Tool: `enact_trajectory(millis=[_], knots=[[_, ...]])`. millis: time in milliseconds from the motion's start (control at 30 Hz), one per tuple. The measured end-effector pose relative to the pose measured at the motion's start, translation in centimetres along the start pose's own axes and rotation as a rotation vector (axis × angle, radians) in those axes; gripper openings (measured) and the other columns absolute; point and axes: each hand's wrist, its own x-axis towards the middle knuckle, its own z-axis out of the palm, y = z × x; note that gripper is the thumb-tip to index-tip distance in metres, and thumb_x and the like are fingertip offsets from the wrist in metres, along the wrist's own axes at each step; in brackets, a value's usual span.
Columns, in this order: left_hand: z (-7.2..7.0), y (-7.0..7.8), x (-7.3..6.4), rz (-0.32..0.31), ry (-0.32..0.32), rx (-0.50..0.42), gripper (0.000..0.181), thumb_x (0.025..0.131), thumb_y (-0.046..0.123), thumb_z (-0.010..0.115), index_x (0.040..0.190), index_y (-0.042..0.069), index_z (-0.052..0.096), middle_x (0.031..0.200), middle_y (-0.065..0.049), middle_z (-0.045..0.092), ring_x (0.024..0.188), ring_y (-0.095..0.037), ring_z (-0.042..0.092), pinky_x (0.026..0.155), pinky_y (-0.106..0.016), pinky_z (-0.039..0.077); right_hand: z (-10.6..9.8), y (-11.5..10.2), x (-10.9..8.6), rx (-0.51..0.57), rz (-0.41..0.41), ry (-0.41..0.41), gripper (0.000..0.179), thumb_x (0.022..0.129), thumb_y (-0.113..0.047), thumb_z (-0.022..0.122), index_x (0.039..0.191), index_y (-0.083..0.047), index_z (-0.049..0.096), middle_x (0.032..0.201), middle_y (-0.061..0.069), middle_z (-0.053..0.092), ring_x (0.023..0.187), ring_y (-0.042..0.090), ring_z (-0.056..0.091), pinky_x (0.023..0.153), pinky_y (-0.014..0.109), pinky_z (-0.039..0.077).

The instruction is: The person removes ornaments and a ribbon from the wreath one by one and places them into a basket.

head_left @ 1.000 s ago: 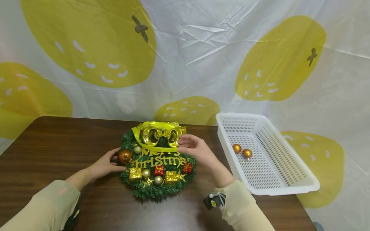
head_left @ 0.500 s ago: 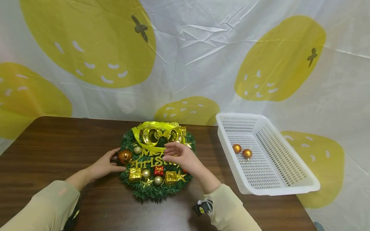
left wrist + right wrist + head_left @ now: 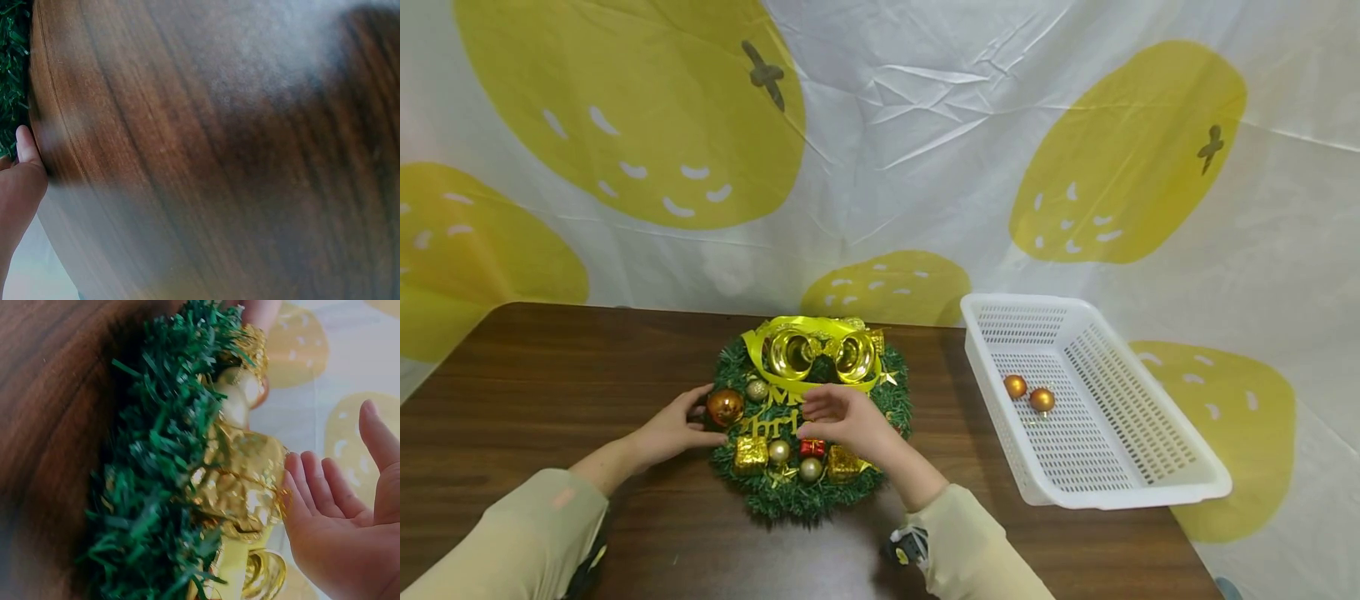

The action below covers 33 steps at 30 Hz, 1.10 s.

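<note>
Hovering R hand (image 3: 846, 418) o/ wreath (image 3: 808, 500), L hand (image 3: 668, 429) holding edge, basket (image 3: 1138, 497) apart.

Soft light fills the head view; in the left wrist view, glare veils the table (image 3: 269, 62).

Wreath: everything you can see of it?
The wreath lies on the table, round, with green plastic-looking needles. It carries two shiny gold bells, a yellow ribbon, gold lettering partly hidden by the right hand, gold and red gift boxes, small gold balls and stars. At its left edge the left hand flanks an orange ball; the right hand is over the wreath, contact unclear.
</note>
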Motion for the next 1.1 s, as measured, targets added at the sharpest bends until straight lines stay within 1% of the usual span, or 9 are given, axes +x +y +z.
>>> enact_trajectory(millis=[167,300,400,500,600,733,900,1100], knots=[[0.0,0.0,0.0,-0.007,-0.002,0.009,0.1,0.085,0.027,0.07,0.148,-0.006,-0.001,0.141,-0.042,0.015,0.124,-0.057,0.034,0.098,-0.056,0.043,0.8,0.5,0.3,-0.032,-0.012,-0.005,0.044,0.082,-0.01,0.072,0.12,0.006,0.057,0.114,0.023,0.062,0.105,0.034,0.061,0.087,0.022,0.052],[0.0,-0.1,0.0,-0.004,0.001,0.008,0.1,0.085,0.027,0.07,0.148,-0.006,0.0,0.141,-0.042,0.016,0.124,-0.057,0.034,0.097,-0.056,0.043,1.4,0.6,0.5,-0.058,-0.015,0.012,0.044,0.08,-0.01,0.073,0.12,0.005,0.058,0.114,0.022,0.063,0.105,0.034,0.061,0.09,0.028,0.052],[0.0,-0.2,0.1,0.0,0.003,0.004,0.1,0.085,0.026,0.07,0.148,-0.006,0.0,0.141,-0.042,0.016,0.124,-0.057,0.034,0.097,-0.056,0.043,1.8,0.7,0.6,-0.105,-0.003,0.017,0.045,0.08,-0.012,0.074,0.12,0.002,0.059,0.115,0.018,0.064,0.108,0.031,0.061,0.094,0.034,0.051],[0.0,-0.2,0.1,0.001,0.004,0.004,0.1,0.084,0.027,0.07,0.148,-0.006,0.0,0.141,-0.042,0.017,0.124,-0.057,0.034,0.097,-0.056,0.044,2.2,0.6,0.7,-0.173,0.025,0.011,0.048,0.078,-0.018,0.077,0.121,-0.004,0.06,0.117,0.011,0.065,0.11,0.026,0.06,0.096,0.034,0.049],[0.0,-0.1,0.0,0.004,0.003,0.003,0.1,0.085,0.027,0.07,0.148,-0.006,0.0,0.141,-0.042,0.016,0.124,-0.057,0.034,0.097,-0.056,0.044,2.5,0.6,0.7,-0.231,0.037,0.001,0.05,0.076,-0.021,0.079,0.12,-0.008,0.061,0.118,0.007,0.065,0.111,0.023,0.06,0.097,0.032,0.049],[0.0,0.1,0.0,0.005,0.002,0.003,0.1,0.085,0.027,0.07,0.148,-0.007,-0.001,0.141,-0.042,0.016,0.124,-0.058,0.033,0.097,-0.056,0.044,2.8,0.7,0.8,-0.315,0.016,-0.022,0.052,0.074,-0.023,0.079,0.12,-0.009,0.061,0.12,0.006,0.064,0.112,0.019,0.06,0.097,0.027,0.049],[-0.1,0.1,0.0,0.004,0.0,0.002,0.101,0.085,0.027,0.07,0.148,-0.007,-0.001,0.141,-0.043,0.016,0.124,-0.058,0.033,0.097,-0.056,0.044,3.1,0.7,0.9,-0.447,-0.03,-0.044,0.052,0.074,-0.024,0.079,0.121,-0.009,0.061,0.119,0.004,0.064,0.11,0.016,0.06,0.094,0.023,0.049],[0.0,-0.1,0.1,0.001,-0.003,-0.003,0.101,0.085,0.027,0.07,0.148,-0.006,-0.002,0.141,-0.042,0.015,0.124,-0.058,0.033,0.097,-0.056,0.044,3.7,0.4,0.8,-0.723,-0.118,-0.059,0.043,0.077,-0.023,0.077,0.115,-0.009,0.064,0.113,0.002,0.067,0.104,0.014,0.061,0.091,0.021,0.05]])
